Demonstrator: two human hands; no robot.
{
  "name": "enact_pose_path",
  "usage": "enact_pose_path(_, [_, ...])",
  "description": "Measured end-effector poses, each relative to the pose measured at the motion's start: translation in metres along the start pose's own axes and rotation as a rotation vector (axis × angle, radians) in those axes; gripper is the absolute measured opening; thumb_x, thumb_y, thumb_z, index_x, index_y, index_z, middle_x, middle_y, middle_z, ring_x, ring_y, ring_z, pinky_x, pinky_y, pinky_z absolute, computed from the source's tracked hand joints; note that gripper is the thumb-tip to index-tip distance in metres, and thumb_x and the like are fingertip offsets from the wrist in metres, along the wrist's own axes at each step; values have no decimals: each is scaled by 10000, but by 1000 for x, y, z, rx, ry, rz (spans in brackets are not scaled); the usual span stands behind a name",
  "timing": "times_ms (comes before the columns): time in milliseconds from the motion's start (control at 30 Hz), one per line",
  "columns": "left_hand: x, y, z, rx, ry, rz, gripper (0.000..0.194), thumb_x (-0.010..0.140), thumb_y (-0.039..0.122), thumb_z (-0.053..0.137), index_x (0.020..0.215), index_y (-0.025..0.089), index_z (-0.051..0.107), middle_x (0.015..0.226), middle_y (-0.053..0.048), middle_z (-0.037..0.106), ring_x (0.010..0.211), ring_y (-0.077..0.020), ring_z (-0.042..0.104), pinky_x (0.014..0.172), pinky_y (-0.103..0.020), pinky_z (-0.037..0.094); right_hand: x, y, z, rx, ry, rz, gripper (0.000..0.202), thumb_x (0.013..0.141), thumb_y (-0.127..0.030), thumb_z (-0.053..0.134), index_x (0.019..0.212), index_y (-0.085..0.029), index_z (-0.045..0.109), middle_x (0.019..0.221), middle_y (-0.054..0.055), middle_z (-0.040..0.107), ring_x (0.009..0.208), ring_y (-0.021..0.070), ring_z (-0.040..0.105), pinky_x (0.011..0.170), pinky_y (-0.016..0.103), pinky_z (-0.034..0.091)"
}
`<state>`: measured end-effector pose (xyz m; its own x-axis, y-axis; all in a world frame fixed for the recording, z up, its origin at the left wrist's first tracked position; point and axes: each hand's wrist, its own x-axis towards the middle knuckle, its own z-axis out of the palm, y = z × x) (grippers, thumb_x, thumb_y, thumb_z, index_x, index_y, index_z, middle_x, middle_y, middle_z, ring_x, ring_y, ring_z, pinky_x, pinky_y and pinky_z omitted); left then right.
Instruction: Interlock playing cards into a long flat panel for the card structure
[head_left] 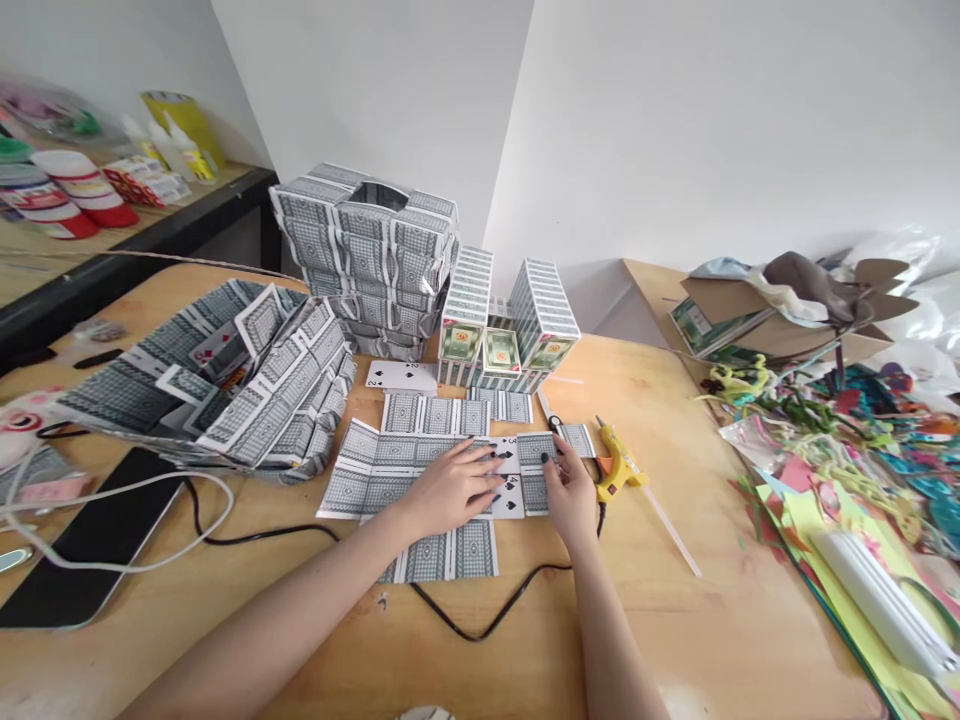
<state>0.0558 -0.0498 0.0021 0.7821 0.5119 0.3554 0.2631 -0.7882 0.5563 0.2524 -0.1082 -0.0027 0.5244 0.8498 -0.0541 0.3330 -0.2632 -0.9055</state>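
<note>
Nearest, low on the worktop (645, 630), a black cable (480, 637) loops out from under the card sheet (349, 493). A phone (97, 540) lies off to the left, a white cable (82, 567) across it.

The sheet lies flat, mid-worktop, under both hands. Left hand (442, 492): palm down, fingers spread and slightly bent, resting on the sheet and holding nothing. Their tips reach the face-up spades (513, 500). Right hand (571, 500): thumb and forefinger parted a little, at the outer edge of the back-up cards (534, 492); cannot tell whether they pinch that edge or only touch it.

Step in hand, as judged: steadying the joined cards and squaring their right edge. Calls for light, level pressure on the left, fine control at the right fingertips.

Glue gun (616, 468) just beyond the right hand, glue stick (673, 530) trailing off it. Scissors (555, 424) behind the right fingertips. Farther, a loose two of spades (401, 377), face up; to its left, an open card basket (281, 410).

Behind: card tower (409, 265) with a dark opening on top, card boxes (544, 300) stacked just right of it.
</note>
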Motion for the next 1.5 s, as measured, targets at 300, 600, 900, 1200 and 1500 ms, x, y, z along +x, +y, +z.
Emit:
enact_pose_path(300, [-1,0,1,4,-5,-5,283,856,231,474,1105,285,597,1219,-4,569,1221,-205,423,1050,-484,271,-1,0,1,-19,13,-27,529,746,-433,498,1212,-184,513,1038,89,634,789,205,584,708,335,458])
enact_pose_path(600, [-2,-2,1,48,-18,-5,291,862,257,470,1130,280,580,1252,-7,543,1234,-201,404,1056,-470,262,5,10,0,120,-30,26,535,720,-423,546,1203,-195,521,1021,83,648,866,230,598,726,342,478])
enact_pose_path(900, [-2,-3,4,109,-39,-2,288,872,282,456,1127,243,585,1247,-12,548,1231,-198,402,1062,-452,261,1,11,0,40,-7,55,528,725,-425,523,1191,-176,515,968,90,661,830,229,621,712,347,491])
enact_pose_path(1200, [-2,-2,3,135,-29,11,289,874,295,452,1130,261,581,1237,-9,556,1219,-201,415,1047,-457,283,2,12,1,35,3,30,523,735,-421,513,1188,-160,517,912,87,661,772,215,614,673,329,489])
enact_pose_path(1500, [-1,3,-4,89,-77,67,254,862,277,464,1054,296,628,1212,11,575,1207,-196,430,1058,-472,243,1,12,2,35,11,24,532,744,-430,511,1203,-161,506,970,94,655,808,210,616,705,330,488])
